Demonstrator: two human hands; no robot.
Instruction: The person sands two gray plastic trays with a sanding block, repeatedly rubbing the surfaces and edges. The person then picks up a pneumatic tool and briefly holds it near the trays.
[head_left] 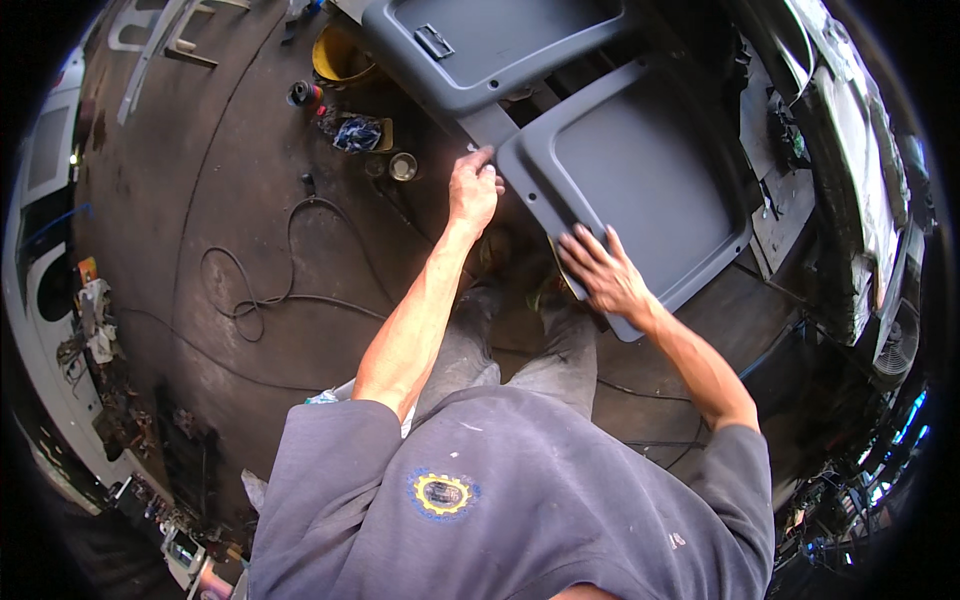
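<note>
A dark grey moulded panel (650, 170) with a raised rim and a recessed middle lies in front of me, tilted to the right. My right hand (605, 272) rests flat on its near left rim, fingers spread. At the panel's upper left corner is my left hand (475, 190), its fingers curled and pinched together; whatever they may hold is too small to make out. Just beyond lies a second grey panel (500, 45) of similar shape, with a small black latch (434, 41) set in it. A flat grey strip (489, 127) shows between the two panels.
To the left on the dark floor are a yellow bucket (340, 55), a spray can (305, 94), an open box (360, 133) and a small round tin (403, 166). A black cable (290, 298) loops across the floor. Battered pale panels (860, 180) stand on the right.
</note>
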